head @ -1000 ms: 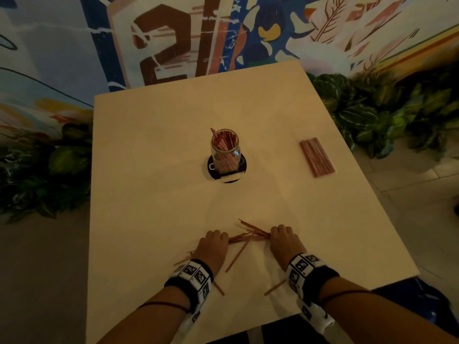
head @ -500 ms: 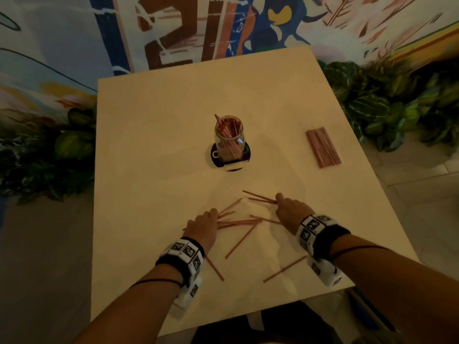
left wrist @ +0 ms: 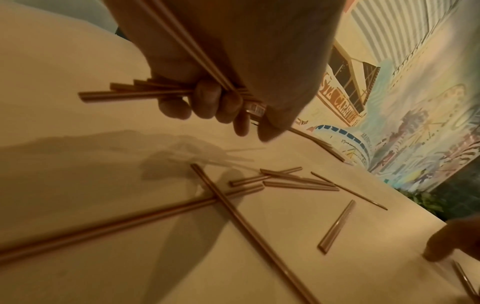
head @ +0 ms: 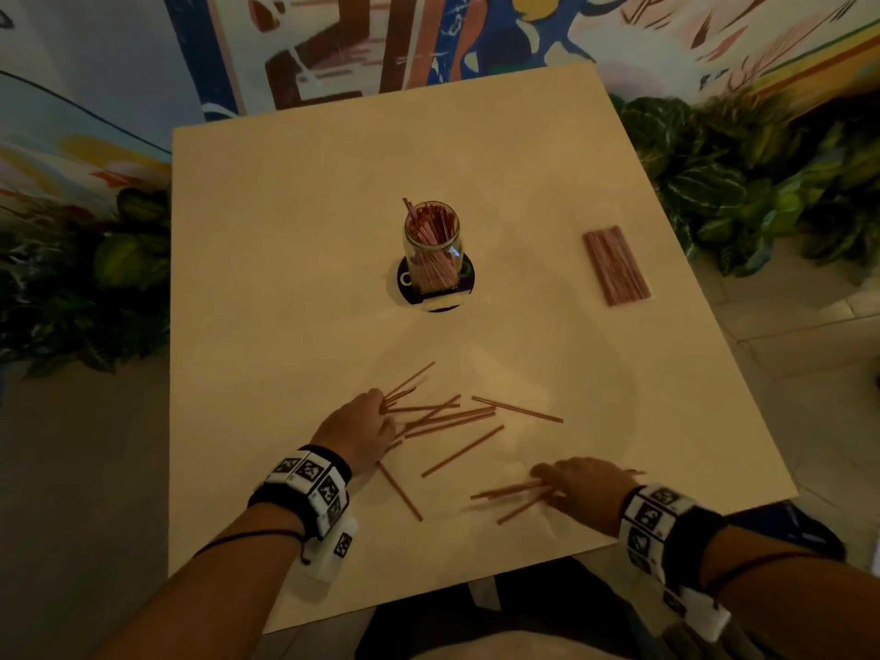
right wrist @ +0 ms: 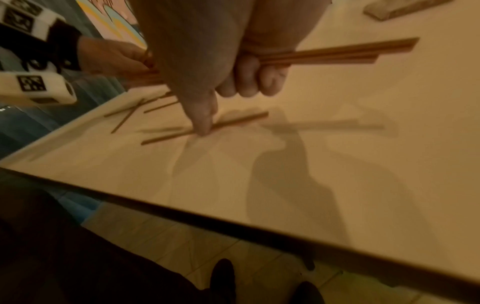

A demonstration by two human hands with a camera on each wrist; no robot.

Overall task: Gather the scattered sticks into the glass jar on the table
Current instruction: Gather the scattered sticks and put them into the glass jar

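Left wrist view shows my left hand (left wrist: 223, 67) curled round a small bundle of sticks (left wrist: 135, 90), their ends poking out past my fingers (left wrist: 207, 98). My right hand (right wrist: 233, 61) grips its own few sticks while its index finger (right wrist: 205, 121) presses one loose stick (right wrist: 207, 127) flat on the table (head: 285, 231). These sticks look thin, stiff and very light; I judge they will roll and slip apart unless I pinch them near the middle and square their ends. Between my hands, more scattered sticks (head: 452, 419) lie crossed and overlapping, close to my left fingertips. Farther out, well apart from both grips, the glass jar (head: 432, 247) stands upright on a dark coaster (head: 407, 285), already holding many sticks. A flat packet (head: 616, 265) lies far right.
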